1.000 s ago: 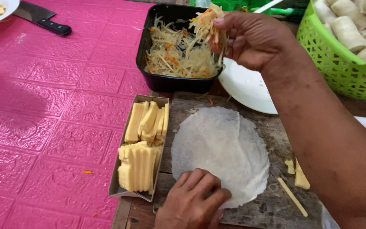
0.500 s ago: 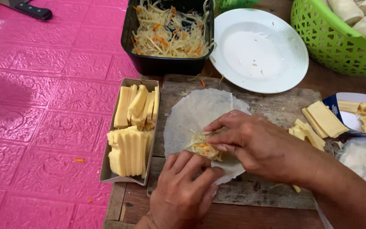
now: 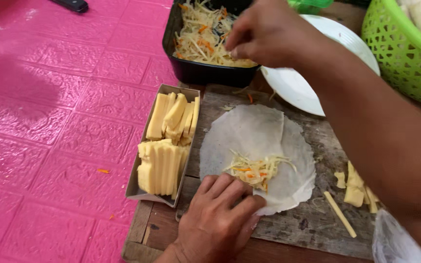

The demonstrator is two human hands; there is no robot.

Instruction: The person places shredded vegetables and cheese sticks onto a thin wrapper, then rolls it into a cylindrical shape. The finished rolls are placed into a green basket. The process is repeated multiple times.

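Note:
A round white wrapper lies flat on a worn wooden board. A small heap of shredded vegetables sits on its near half. My left hand presses down on the wrapper's near edge, fingers just short of the heap. My right hand reaches over the black tub of shredded vegetables at the back, fingertips pinched together down in the shreds. Whether it holds any shreds is hidden.
A cardboard tray of yellow cheese sticks lies left of the board. A white plate and a green basket of rolled wraps stand at the back right. Loose cheese pieces lie on the board's right. Pink tablecloth covers the left.
My right hand left the shredded filling on the wrapper and went back up to the black tub. My left hand stayed on the wrapper's near edge.

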